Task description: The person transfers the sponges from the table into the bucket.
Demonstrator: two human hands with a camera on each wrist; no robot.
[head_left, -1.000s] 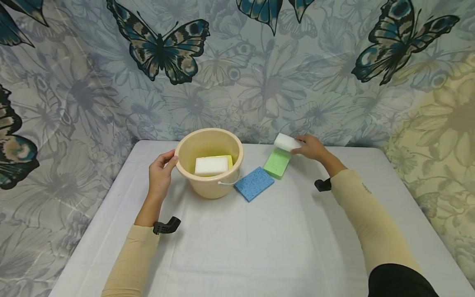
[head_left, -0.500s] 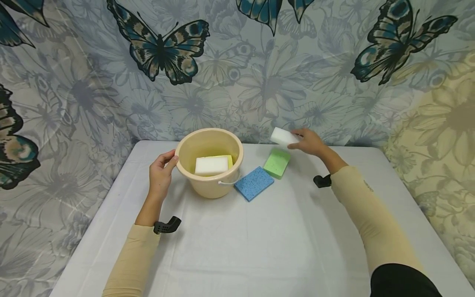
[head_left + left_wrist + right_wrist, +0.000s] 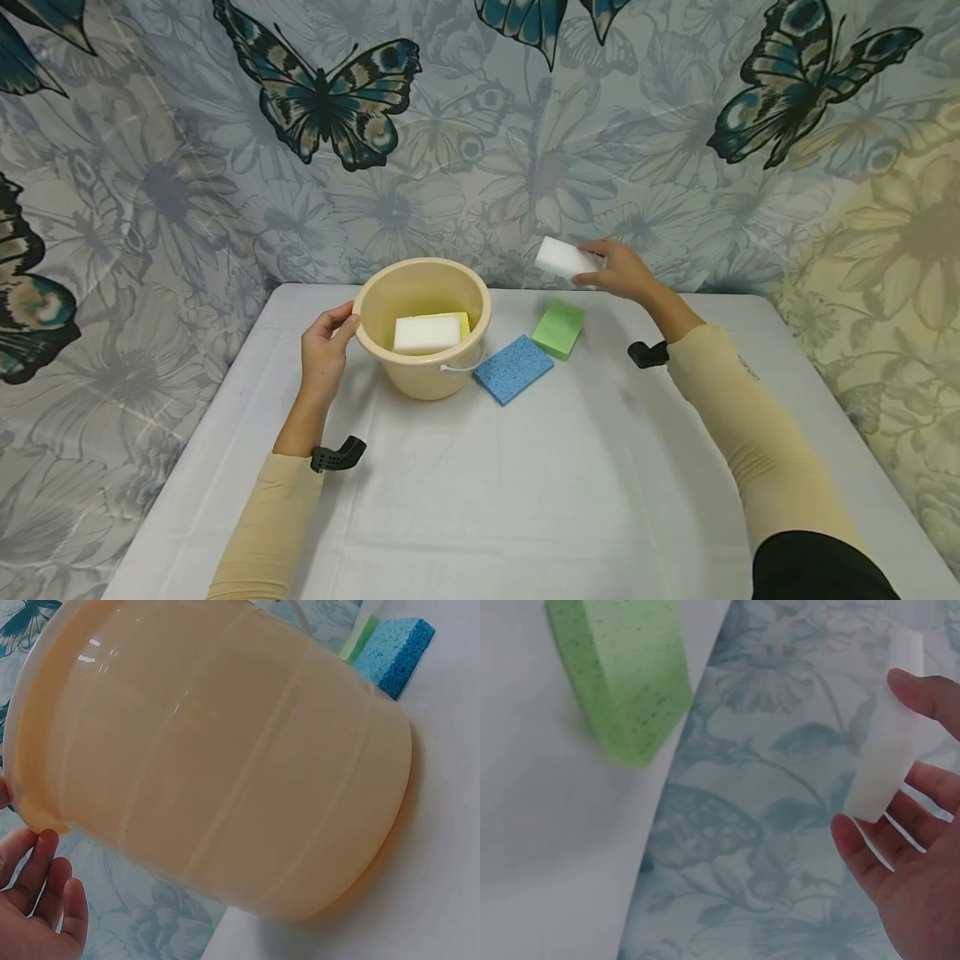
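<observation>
Held item: white sponge block (image 3: 564,258), raised off the table (image 3: 480,500) near its far edge, right of the bucket as the head view shows it. Right hand (image 3: 618,268): grip closed on one end of the block, thumb on one side and fingers on the other; the other end projects toward the bucket.

Cream bucket (image 3: 420,381): upright on the table. Left hand (image 3: 322,352): grip clamped on the rim at the bucket's left side, thumb and fingers pinching it. Bucket contents: second white block (image 3: 427,336), with a yellow sponge (image 3: 466,323) partly hidden behind it. White handle (image 3: 463,370) hangs low at the near right side.

Right of the bucket, on the table: blue sponge (image 3: 513,370), lying flat, one corner close to the bucket. Green sponge (image 3: 558,329) lies just beyond it; whether their edges touch, cannot tell.

Surroundings: both forearms in beige sleeves (image 3: 262,525), a black wrist device (image 3: 337,455) on each arm. Behind the table, butterfly-and-flower backdrop (image 3: 547,175).
</observation>
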